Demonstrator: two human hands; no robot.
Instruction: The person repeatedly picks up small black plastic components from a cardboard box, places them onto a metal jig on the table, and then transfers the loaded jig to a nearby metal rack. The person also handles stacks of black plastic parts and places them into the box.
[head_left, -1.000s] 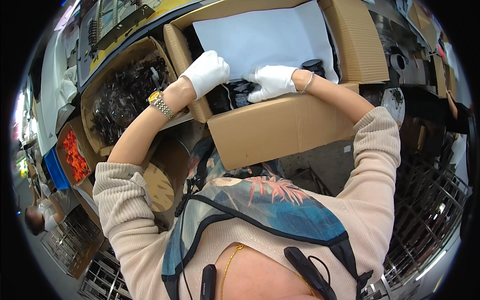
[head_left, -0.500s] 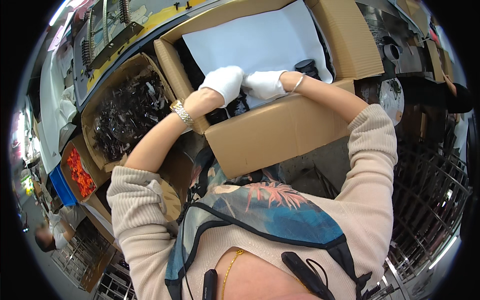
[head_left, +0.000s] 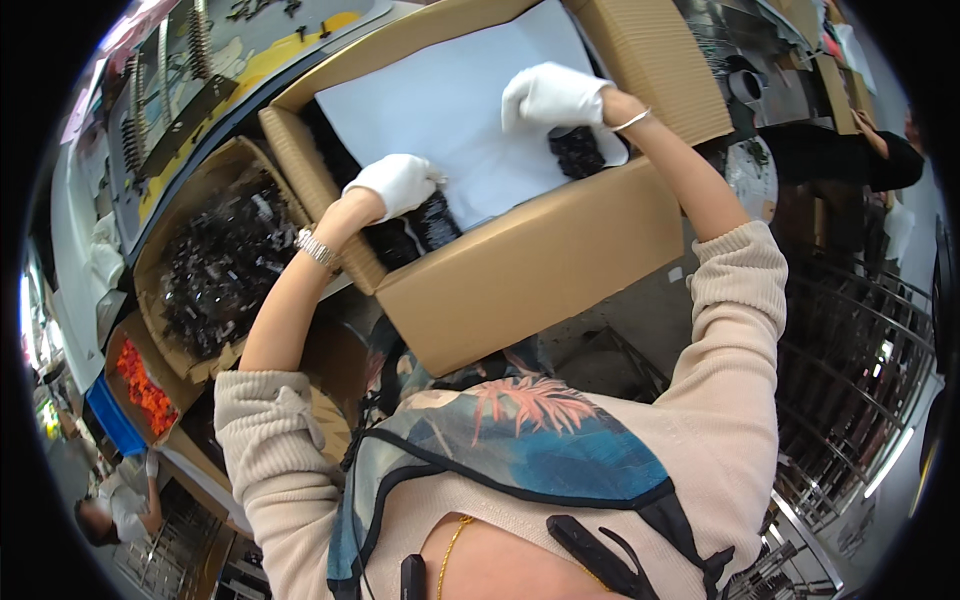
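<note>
A white sheet lies over black parts inside a large cardboard box. My left hand, in a white glove, is above the sheet's near-left edge with its fingertips pinched together; what they hold, if anything, is too small to tell. Beside it, bundled black parts show past the sheet. Over the sheet's right half hangs my right hand, also gloved, its fingers curled downward. Whatever it might hold is hidden. Just below that hand sits a dark clump of black pieces on the sheet's right end.
Left of the box stands an open carton of loose shiny black pieces. Further left are a carton of orange-red parts and a blue bin. A workbench with a toothed metal fixture is behind. Other people are at the far sides.
My hands, close together before, have parted: the left moved left, the right rose up over the sheet. The dark clump now shows on the right; the view has shifted slightly.
</note>
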